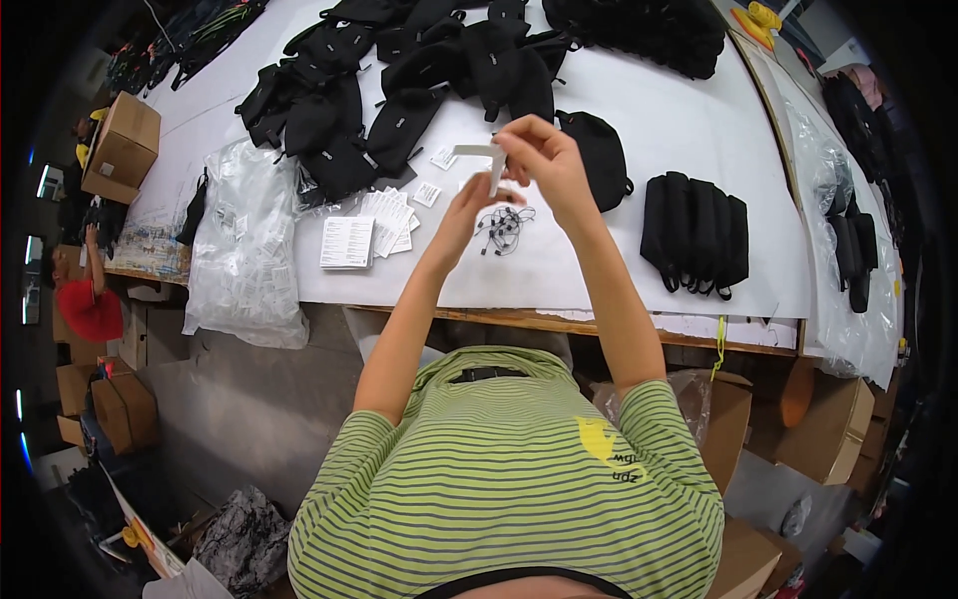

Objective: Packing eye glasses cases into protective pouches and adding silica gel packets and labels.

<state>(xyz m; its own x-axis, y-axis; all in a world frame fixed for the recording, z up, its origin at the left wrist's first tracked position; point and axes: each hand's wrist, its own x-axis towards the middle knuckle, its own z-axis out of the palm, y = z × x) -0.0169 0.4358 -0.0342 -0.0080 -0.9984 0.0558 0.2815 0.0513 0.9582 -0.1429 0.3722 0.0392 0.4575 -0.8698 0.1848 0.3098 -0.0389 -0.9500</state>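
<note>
Supporting bench (559,285): white-topped and broad, giving everything below one flat place to lie.
Heap of black bags (499,75): sprawled loosely across the far side, probably so the nearer strip serves for handwork.
Clear plastic bag (244,240): drooping over the near edge at the left, likely set aside there to stay within reach; small white pieces show inside.
Row of black bags (694,230): packed side by side at the right, apparently to hold them apart from the heap.
Single black bag (597,160): flat, just beyond the right hand.
Right hand (552,170): grip nearly closed, thumb and fingertips pinching the white strip, presumably lightly to avoid creasing it.
Left hand (469,212): fingers curled beneath; whether its grip has hold of anything, I cannot tell.
White cards (346,243): stacked neatly, others fanned just beside, perhaps for easy picking.
Black cords (496,235): tangled on the bench, close below the hands.
White strip (496,172): bent, raised above the bench between the hands, seemingly for a closer look.
</note>
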